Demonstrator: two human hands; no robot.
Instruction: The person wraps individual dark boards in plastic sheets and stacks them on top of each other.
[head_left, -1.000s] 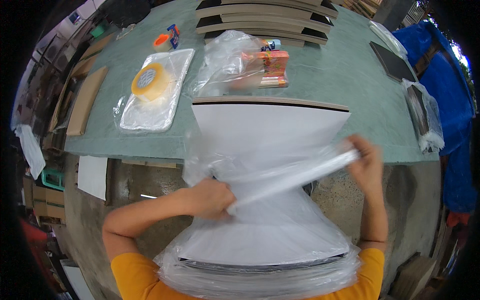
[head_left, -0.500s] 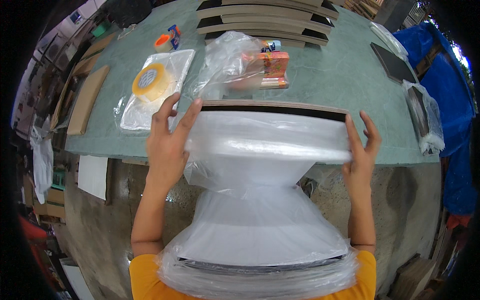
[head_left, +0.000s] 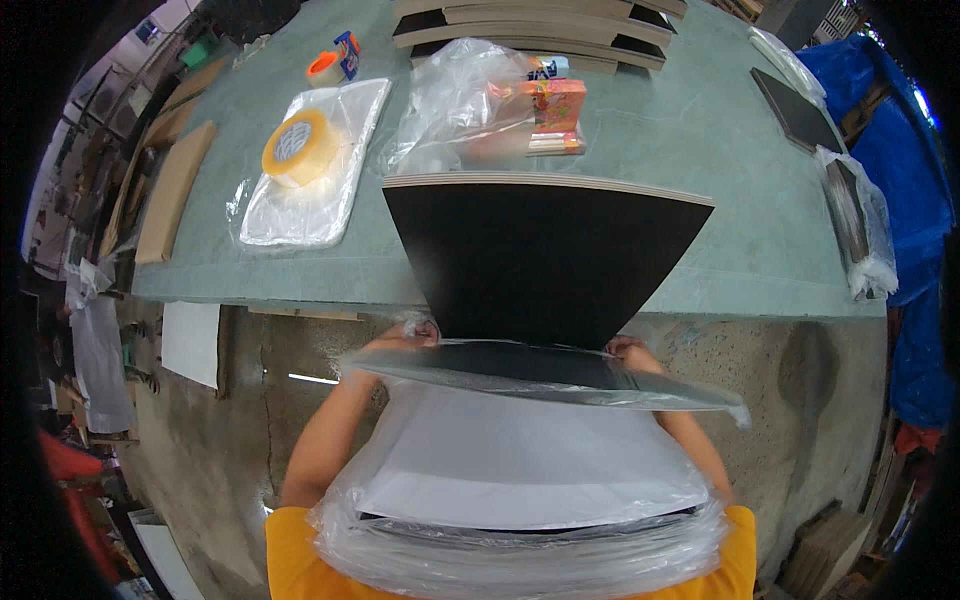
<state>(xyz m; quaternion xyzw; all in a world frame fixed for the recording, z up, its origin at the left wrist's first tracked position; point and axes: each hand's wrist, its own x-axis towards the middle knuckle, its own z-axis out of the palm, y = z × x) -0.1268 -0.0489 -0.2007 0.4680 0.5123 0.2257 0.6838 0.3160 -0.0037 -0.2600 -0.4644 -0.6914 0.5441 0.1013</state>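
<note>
A bundle of thin boards with a black face point(head_left: 545, 255) and layered grey edges stands tilted against the table's near edge. Around its lower end is a clear plastic bag point(head_left: 540, 368), whose mouth spreads wide toward me. At the bundle's lower left corner, my left hand point(head_left: 405, 337) is closed on the bag's plastic. My right hand point(head_left: 628, 350) has curled fingers on the bag at the opposite corner, partly hidden behind the film. Nearer to my body lies a plastic-wrapped pile with a white sheet point(head_left: 530, 455) on top.
The green table point(head_left: 660, 130) carries a roll of clear tape point(head_left: 300, 148) on a pile of flat plastic bags point(head_left: 345, 190). Beyond the bundle are an orange packet point(head_left: 558, 106) in crumpled plastic and stacked boards point(head_left: 530, 40). A plastic-wrapped piece point(head_left: 850, 225) sits at the right edge.
My hands have come down from the bundle's top corners to its lower corners. The plastic that covered the upper part has been drawn down, baring the black face.
</note>
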